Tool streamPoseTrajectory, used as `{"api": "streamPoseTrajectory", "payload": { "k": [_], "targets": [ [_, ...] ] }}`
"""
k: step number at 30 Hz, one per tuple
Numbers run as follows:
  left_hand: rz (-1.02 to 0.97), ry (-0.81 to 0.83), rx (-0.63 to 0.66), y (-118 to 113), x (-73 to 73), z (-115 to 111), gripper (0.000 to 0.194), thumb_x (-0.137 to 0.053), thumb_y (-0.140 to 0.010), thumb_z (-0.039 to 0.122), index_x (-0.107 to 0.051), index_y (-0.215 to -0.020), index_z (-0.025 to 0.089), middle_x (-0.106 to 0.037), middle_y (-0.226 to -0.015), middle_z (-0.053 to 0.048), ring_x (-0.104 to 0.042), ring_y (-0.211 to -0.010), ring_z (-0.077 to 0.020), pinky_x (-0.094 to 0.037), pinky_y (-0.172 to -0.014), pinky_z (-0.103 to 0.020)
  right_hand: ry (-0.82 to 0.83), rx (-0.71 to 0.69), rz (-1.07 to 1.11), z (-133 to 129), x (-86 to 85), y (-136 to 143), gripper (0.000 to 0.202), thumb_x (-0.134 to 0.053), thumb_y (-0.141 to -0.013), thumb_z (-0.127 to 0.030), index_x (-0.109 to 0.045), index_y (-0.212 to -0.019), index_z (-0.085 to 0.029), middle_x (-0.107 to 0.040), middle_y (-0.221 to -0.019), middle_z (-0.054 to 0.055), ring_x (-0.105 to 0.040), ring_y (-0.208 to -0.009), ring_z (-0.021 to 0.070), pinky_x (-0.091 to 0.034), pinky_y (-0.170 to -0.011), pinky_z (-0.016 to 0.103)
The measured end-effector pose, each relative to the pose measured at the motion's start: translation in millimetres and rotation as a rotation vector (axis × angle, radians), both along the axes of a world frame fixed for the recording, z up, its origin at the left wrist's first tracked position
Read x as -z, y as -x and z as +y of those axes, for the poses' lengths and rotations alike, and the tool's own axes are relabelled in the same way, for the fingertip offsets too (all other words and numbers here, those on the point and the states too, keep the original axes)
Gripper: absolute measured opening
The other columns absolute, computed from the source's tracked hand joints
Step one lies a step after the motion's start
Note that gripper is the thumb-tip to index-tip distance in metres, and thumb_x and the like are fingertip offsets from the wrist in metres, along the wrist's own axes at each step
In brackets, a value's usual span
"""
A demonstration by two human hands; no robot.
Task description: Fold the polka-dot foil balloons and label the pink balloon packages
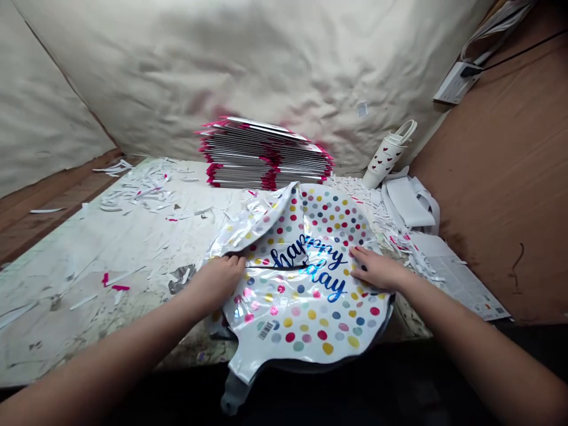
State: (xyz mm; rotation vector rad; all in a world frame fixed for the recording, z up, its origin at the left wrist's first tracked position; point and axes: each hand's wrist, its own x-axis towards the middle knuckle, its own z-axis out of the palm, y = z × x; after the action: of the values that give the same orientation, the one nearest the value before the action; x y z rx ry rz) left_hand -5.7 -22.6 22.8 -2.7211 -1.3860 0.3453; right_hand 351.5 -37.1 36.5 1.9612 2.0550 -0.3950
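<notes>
Steadying the dotted balloon (306, 325), the right grip (378, 269) lies spread; the left grip (220, 277) curls at its left side, pinching or not I cannot tell. Smoothing seems in hand; the raised flap (261, 223) likely calls for flattening. The balloon overhangs the tabletop (133, 244) in front.

The person's bare left forearm (133, 343) and right forearm (474, 343) reach forward, angling inward. The left grip (223, 275) shows its knuckles, fingers curled, tips hard to make out from here; the right grip (378, 270) is palm-down, fingers parted and extended inward.
</notes>
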Motion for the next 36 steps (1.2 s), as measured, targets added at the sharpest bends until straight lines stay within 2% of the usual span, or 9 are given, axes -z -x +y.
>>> {"api": "streamPoseTrajectory", "payload": {
  "k": [4, 8, 12, 15, 22, 26, 29, 31, 36],
  "targets": [
    [0.027, -0.003, 0.052, -0.2, -5.1, 17.1, 0.027, -0.043, -0.072, 0.002, -0.065, -0.085, 0.01, -0.067, -0.077, -0.015, -0.065, -0.069, -0.0266, -0.049, -0.062, -0.035, 0.006, -0.057, -0.053, 4.7, -21.8, -6.7, 0.051, -0.055, -0.077, -0.029, -0.049, -0.126, -0.014, -0.048, -0.13, 0.016, -0.046, -0.118, 0.0303, -0.039, -0.092, 0.041],
    [0.026, -0.051, 0.1, -5.2, -16.7, 26.0, 0.025, -0.042, -0.072, 0.001, -0.065, -0.077, 0.011, -0.066, -0.07, -0.014, -0.064, -0.065, -0.0272, -0.048, -0.06, -0.036, -0.274, -0.401, 0.191, 16.0, -32.1, 83.6, 0.039, -0.045, -0.085, -0.032, -0.051, -0.121, -0.017, -0.054, -0.123, 0.012, -0.052, -0.109, 0.0248, -0.043, -0.087, 0.035],
    [0.001, -0.169, 0.078, -13.0, -33.8, 12.9, 0.03, -0.035, -0.078, 0.001, -0.064, -0.08, 0.01, -0.065, -0.073, -0.015, -0.063, -0.069, -0.0277, -0.047, -0.063, -0.039, -0.325, -0.523, 0.234, 29.5, -1.9, 168.5, 0.03, -0.05, -0.081, -0.021, -0.056, -0.106, -0.008, -0.062, -0.101, 0.018, -0.059, -0.092, 0.0265, -0.047, -0.075, 0.035],
    [-0.102, -0.257, 0.08, -20.6, -28.0, -12.7, 0.035, -0.03, -0.088, 0.011, -0.064, -0.079, 0.013, -0.064, -0.078, -0.013, -0.061, -0.076, -0.0254, -0.046, -0.071, -0.04, -0.359, -0.437, 0.236, 40.3, 25.3, 185.0, 0.026, -0.039, -0.084, -0.011, -0.061, -0.096, -0.008, -0.065, -0.091, 0.018, -0.062, -0.084, 0.0248, -0.048, -0.071, 0.034],
    [-0.224, -0.052, -0.119, -2.3, 33.3, -24.1, 0.099, -0.039, -0.068, 0.078, -0.037, -0.136, 0.006, -0.032, -0.141, -0.025, -0.029, -0.129, -0.0419, -0.028, -0.101, -0.05, -0.654, 0.11, 0.212, 55.3, 13.6, 61.0, 0.035, -0.032, -0.088, -0.021, -0.062, -0.105, -0.015, -0.068, -0.096, 0.011, -0.063, -0.084, 0.0202, -0.047, -0.073, 0.028],
    [-0.161, 0.081, -0.186, 24.0, 35.8, 0.4, 0.106, -0.036, -0.065, 0.081, -0.026, -0.141, 0.008, -0.019, -0.147, -0.021, -0.015, -0.135, -0.0374, -0.02, -0.107, -0.046, -0.85, 0.624, 0.065, 51.5, -4.2, -37.8, 0.059, -0.011, -0.092, -0.024, -0.058, -0.101, 0.01, -0.064, -0.084, 0.03, -0.063, -0.076, 0.0319, -0.046, -0.061, 0.039],
    [-0.16, 0.13, -0.204, 32.4, 27.5, 11.3, 0.106, -0.04, -0.064, 0.08, -0.024, -0.142, 0.01, -0.016, -0.148, -0.018, -0.011, -0.136, -0.0366, -0.019, -0.108, -0.047, -1.011, 0.748, 0.03, 41.8, -5.5, -67.0, 0.059, -0.017, -0.093, -0.032, -0.06, -0.098, 0.008, -0.064, -0.087, 0.03, -0.064, -0.084, 0.0334, -0.048, -0.068, 0.04],
    [-0.218, 0.158, -0.194, 32.9, 18.6, 17.0, 0.1, -0.042, -0.065, 0.078, -0.03, -0.14, 0.012, -0.019, -0.148, -0.016, -0.014, -0.136, -0.0366, -0.02, -0.107, -0.048, -1.15, 0.579, 0.058, 30.0, -3.6, -61.2, 0.053, -0.027, -0.092, -0.036, -0.064, -0.093, 0.001, -0.066, -0.084, 0.026, -0.064, -0.085, 0.0321, -0.049, -0.073, 0.041],
    [-0.733, 0.31, -0.454, 30.4, -13.8, 38.9, 0.059, -0.044, -0.076, 0.063, -0.06, -0.113, 0.02, -0.058, -0.122, -0.01, -0.051, -0.114, -0.0299, -0.041, -0.096, -0.041, -1.103, -0.45, 0.302, -16.6, 6.2, -0.5, 0.029, -0.042, -0.09, -0.023, -0.064, -0.107, -0.014, -0.069, -0.1, 0.012, -0.062, -0.101, 0.0212, -0.051, -0.087, 0.035]
  ]
}}
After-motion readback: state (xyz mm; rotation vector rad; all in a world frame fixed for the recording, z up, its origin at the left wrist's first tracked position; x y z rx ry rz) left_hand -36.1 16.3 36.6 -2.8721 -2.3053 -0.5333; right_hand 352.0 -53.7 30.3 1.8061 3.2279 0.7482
